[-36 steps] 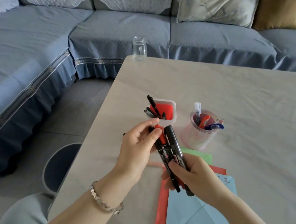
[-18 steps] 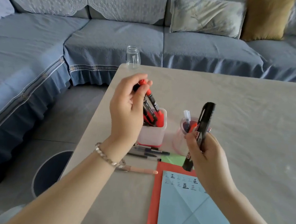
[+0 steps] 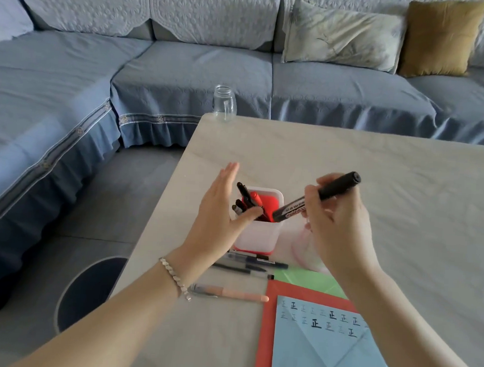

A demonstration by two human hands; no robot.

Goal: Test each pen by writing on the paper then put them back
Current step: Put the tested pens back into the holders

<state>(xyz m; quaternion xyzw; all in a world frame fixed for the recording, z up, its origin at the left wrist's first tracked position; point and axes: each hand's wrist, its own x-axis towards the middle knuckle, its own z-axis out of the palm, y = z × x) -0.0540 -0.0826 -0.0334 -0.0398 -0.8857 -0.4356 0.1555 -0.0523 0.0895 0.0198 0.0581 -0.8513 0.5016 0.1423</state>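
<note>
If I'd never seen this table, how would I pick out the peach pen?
On the pale table, find the white pen box near the left edge. Three pens lie in front of it, and the peach pen is the one nearest the person, beside the red paper. The other pens are dark.

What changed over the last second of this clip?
The left hand let go of the red pen, now standing in the white holder, and opened beside it. The right hand swung the black marker from upright to slanting, its lower end at the holder's rim. The loose pens and blue paper stayed put.
</note>
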